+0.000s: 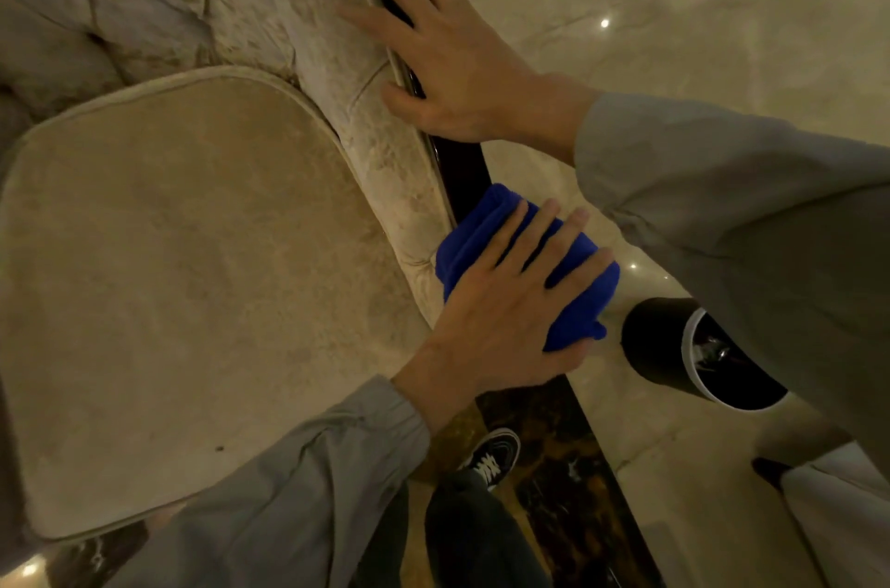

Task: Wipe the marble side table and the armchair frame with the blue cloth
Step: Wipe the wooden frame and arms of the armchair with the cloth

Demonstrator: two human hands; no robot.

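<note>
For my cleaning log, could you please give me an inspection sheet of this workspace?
Surface: armchair frame, dark and glossy, beside beige upholstery.
Job's things: blue cloth, folded, pressed on the frame; marble side table not in view.
Clutter: black cylindrical bin on the floor.
Grippers: left hand holds the cloth; right hand open, flat on the frame.
Cables: nothing seen.
Surroundings: polished marble floor.
</note>
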